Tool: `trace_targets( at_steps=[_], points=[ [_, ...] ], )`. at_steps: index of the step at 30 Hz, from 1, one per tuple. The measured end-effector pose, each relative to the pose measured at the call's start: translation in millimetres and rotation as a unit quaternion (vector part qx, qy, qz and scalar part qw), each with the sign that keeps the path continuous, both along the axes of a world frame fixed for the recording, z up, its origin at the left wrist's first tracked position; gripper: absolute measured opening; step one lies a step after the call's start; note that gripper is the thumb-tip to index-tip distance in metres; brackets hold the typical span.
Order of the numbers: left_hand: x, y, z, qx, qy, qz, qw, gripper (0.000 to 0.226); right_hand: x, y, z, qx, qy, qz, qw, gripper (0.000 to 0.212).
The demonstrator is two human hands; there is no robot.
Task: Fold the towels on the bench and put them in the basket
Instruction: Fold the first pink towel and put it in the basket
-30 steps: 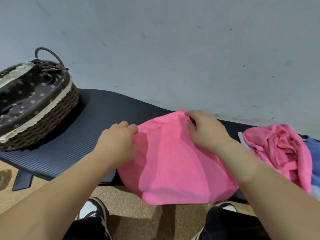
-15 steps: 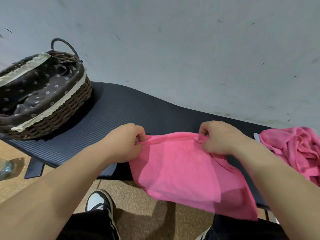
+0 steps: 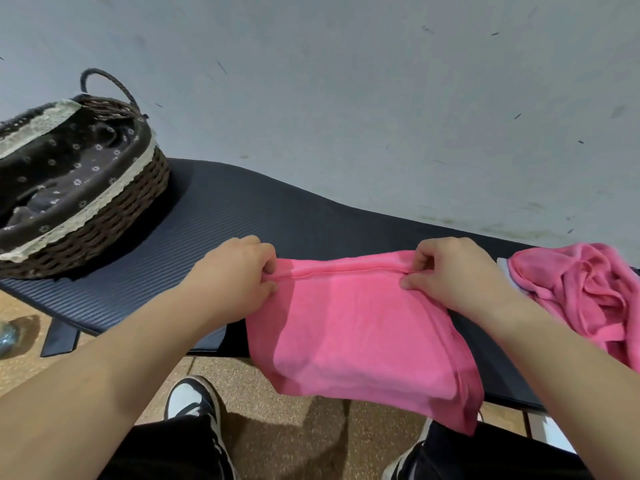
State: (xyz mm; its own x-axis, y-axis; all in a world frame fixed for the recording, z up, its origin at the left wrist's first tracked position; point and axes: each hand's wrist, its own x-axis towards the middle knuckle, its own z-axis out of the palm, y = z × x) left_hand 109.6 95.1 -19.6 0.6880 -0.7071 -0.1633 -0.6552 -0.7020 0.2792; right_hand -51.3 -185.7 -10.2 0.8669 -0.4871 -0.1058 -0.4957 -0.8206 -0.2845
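Landmark = wicker basket (image 3: 114, 216): dark brown weave, floral liner w/ lace trim, loop handle at its far end. It sits on the surface (image 3: 242, 209), a dark ribbed pad, close to the grey wall (image 3: 346, 98).

Pink towel (image 3: 346, 334): right of basket, well apart from it, at near edge of surface. Top hem lies on the pad and the rest hangs over the edge toward the floor (image 3: 277, 386). Looks doubled, w/ a 2nd layer showing at the lower corner farthest from basket.

L hand (image 3: 239, 271): on the hem corner nearer basket. Grip clamped on hem, thumb + curled fingers pinching.

R hand (image 3: 450, 271): on the hem corner farther from basket. Grip clamped on hem too, fingers curled over, thumb pressing from near side. Hem runs roughly straight between the two hands.

Crumpled pink towel (image 3: 581, 292): farther from basket again, beyond R hand, in a heap on surface. Pale cloth edge (image 3: 504, 266) pokes out from under it on the basket side.

Black-and-white shoe (image 3: 188, 396) on floor, nearer than basket and to its right.
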Motion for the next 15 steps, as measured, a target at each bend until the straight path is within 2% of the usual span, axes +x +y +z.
trace_targets(
  at_steps=[3, 7, 10, 13, 15],
  points=[
    [0, -4, 2, -0.012, -0.029, 0.009, 0.999, 0.018, 2, -8, -5, -0.018, -0.015, -0.007, 1.000, 0.026],
    [-6, -13, 2, -0.007, -0.056, 0.011, 0.998, 0.015, 2, -16, -7, 0.020, -0.015, -0.001, 1.000, 0.022],
    [-10, -14, -1, -0.006, -0.057, -0.001, 0.998, 0.008, 4, -14, -6, 0.019, -0.079, 0.039, 0.996, 0.022],
    [-8, -10, -5, -0.027, -0.079, -0.028, 0.996, 0.012, 3, -11, -4, 0.080, -0.097, 0.079, 0.989, 0.015],
    [-6, -8, -3, -0.049, -0.097, -0.051, 0.993, 0.011, 1, -11, -3, 0.124, -0.090, 0.051, 0.987, 0.013]
  ],
)
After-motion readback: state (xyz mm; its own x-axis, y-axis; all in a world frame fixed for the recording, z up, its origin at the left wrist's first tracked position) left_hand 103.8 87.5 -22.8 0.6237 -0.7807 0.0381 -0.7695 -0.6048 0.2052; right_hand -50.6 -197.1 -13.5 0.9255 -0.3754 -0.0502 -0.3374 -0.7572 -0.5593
